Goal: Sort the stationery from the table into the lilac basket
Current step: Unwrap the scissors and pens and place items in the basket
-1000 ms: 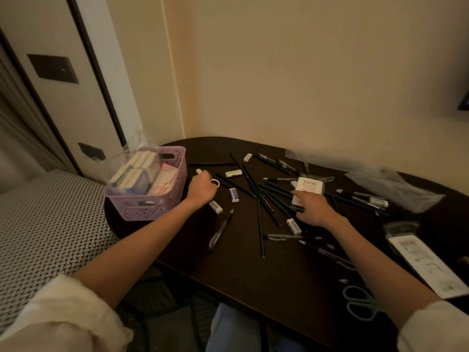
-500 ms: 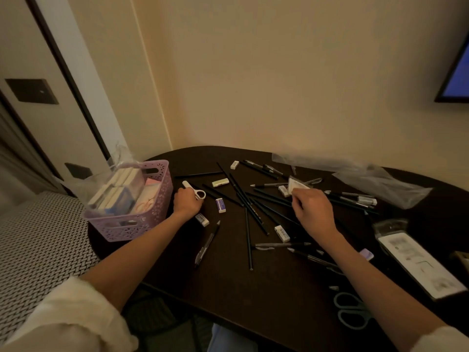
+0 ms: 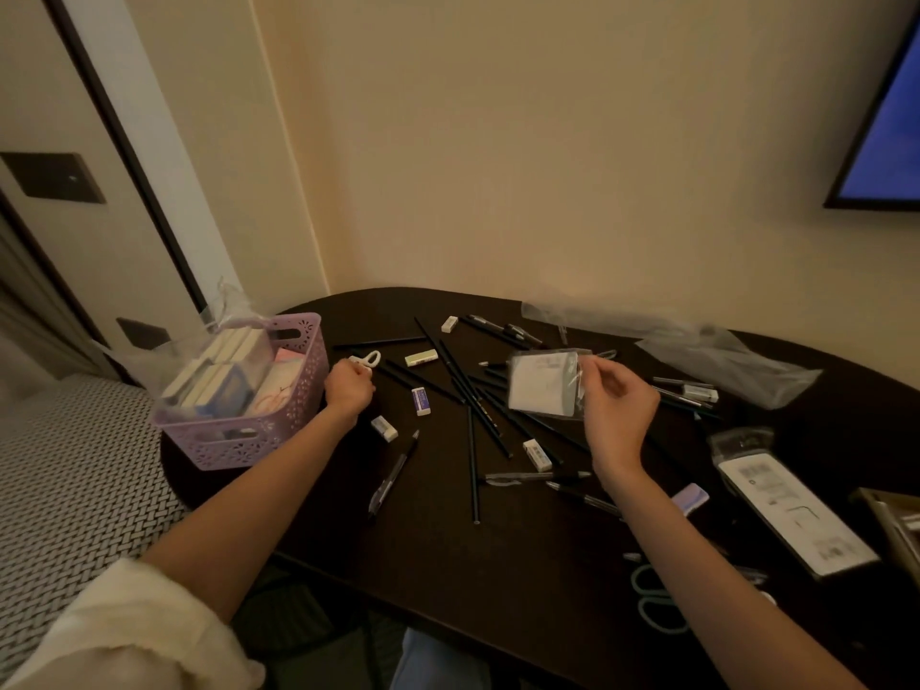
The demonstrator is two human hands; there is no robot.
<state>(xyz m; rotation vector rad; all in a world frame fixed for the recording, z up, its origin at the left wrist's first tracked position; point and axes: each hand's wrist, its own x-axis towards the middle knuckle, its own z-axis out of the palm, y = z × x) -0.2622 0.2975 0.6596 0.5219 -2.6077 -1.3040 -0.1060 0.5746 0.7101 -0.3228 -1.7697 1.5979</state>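
The lilac basket [image 3: 239, 438] stands at the table's left edge, filled with boxes and packets. My left hand [image 3: 348, 388] rests on the table just right of it, fingers curled round a small white looped item [image 3: 367, 360]. My right hand [image 3: 615, 408] is raised above the middle of the table and pinches the right edge of a clear flat packet with a white card inside [image 3: 542, 383]. Black pencils [image 3: 473, 395], pens [image 3: 393, 473] and small white erasers [image 3: 420, 400] lie scattered on the dark table [image 3: 448, 555].
Crumpled clear plastic bags [image 3: 717, 358] lie at the back right. A long packaged item [image 3: 791, 510] sits at the right edge, teal-handled scissors [image 3: 657, 597] near the front right. A patterned seat [image 3: 74, 480] is left of the table; a screen [image 3: 891, 141] hangs on the wall.
My right hand has lifted the clear packet off the pencils and holds it in the air. My left hand stays by the basket, gripping the white looped item.
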